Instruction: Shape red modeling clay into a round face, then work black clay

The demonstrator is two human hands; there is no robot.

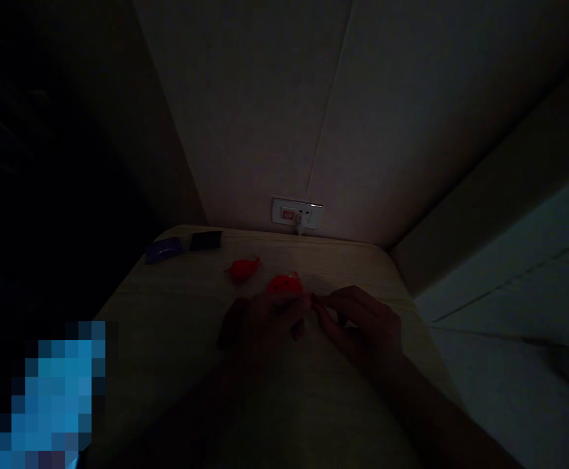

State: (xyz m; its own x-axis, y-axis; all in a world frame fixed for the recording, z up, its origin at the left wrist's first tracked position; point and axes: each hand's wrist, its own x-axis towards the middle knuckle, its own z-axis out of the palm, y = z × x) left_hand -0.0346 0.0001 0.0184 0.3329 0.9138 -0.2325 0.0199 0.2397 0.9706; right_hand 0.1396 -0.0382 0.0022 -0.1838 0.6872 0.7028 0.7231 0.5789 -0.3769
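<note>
In dim light, both hands meet over a light wooden table (264, 404). My left hand (269, 322) is closed, its fingertips close to those of my right hand. Pinched together, the fingers of my right hand (362, 319) point left. Whatever lies between the fingertips is too dark and small to name. Just beyond my left hand is a red piece with dark spots (284, 284); its lower part is hidden, and I cannot tell if the hand grips it. A red rounded thing with narrow, twisted-looking ends (243, 270) rests farther left, apart from both hands.
A purple packet (164, 250) and a flat black packet (206, 240) lie at the table's back left. On the wall behind is a socket plate (297, 213) with a red switch and a plug in it. A pixelated blue patch covers the lower left.
</note>
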